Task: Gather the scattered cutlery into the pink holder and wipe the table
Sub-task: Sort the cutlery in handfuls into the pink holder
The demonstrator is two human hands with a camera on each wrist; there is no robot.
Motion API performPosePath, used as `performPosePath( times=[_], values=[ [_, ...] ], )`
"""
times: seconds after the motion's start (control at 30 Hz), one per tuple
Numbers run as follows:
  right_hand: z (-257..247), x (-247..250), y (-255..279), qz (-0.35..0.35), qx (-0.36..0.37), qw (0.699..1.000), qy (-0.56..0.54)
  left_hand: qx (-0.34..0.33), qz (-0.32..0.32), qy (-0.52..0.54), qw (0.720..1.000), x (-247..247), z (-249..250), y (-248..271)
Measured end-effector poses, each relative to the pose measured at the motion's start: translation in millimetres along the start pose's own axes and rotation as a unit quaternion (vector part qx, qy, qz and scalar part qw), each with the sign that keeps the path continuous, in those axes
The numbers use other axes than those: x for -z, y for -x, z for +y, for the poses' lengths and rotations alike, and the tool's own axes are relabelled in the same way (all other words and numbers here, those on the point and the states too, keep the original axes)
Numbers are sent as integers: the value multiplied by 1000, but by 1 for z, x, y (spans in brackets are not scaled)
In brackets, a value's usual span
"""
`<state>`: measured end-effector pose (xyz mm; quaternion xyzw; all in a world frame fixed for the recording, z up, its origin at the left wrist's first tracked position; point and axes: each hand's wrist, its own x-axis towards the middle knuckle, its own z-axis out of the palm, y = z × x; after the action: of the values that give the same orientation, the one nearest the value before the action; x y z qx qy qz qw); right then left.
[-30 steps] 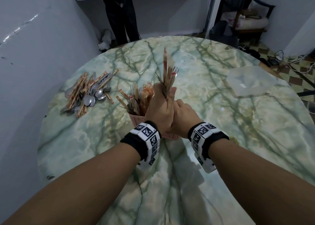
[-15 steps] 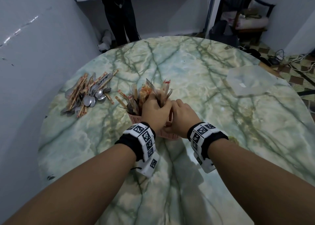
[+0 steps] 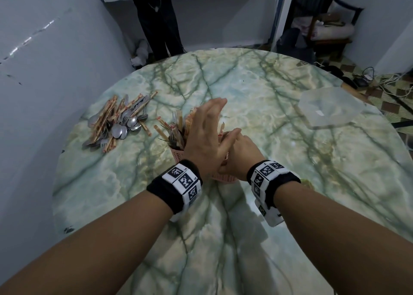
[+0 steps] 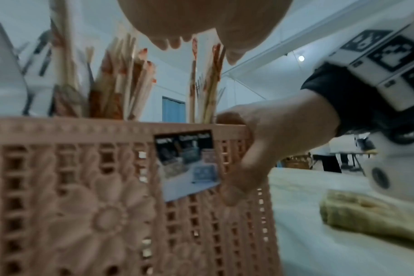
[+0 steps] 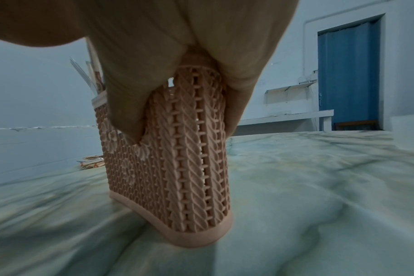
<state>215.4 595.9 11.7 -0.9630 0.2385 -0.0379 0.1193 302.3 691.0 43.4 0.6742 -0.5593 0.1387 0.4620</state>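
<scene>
Right hand (image 3: 240, 151) clamped on the holder (image 5: 177, 149) to steady it mid-counter (image 3: 290, 183), left hand (image 3: 205, 136) flat-fingered and empty above the upright cutlery (image 4: 121, 82), probably to level it; loose pile (image 3: 118, 125) waiting by the left edge.

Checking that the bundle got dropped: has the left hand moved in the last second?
Yes. The left hand has let go and opened flat above the pink holder.
</scene>
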Motion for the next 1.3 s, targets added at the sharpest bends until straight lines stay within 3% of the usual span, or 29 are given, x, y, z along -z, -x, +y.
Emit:
performPosePath(
  times=[0.07,0.13,0.33,0.67,0.9,1.03,1.17,1.3],
  values=[
    [0,0,0,-2,-13,1000,-11,-52,-45,-144,987,3,-10,-6],
    [0,-1,-1,-8,-26,999,-17,-53,-103,-235,965,5,-17,-7],
    [6,1,0,-11,-14,1000,-15,-63,-172,-249,951,12,-28,-10],
    [17,-9,-13,85,-67,994,30,-18,-153,-251,956,6,-41,-24],
    [23,-25,13,182,-106,975,-69,-2,-128,-102,987,21,-27,-27],
    [15,-22,43,269,-14,955,-124,-31,-76,-75,994,50,-13,-30],
    [-19,-25,62,91,114,976,-159,4,-22,-87,996,88,-21,-10],
    [-56,-47,48,-75,144,960,-229,161,-20,-76,984,132,-57,38]
  ],
)
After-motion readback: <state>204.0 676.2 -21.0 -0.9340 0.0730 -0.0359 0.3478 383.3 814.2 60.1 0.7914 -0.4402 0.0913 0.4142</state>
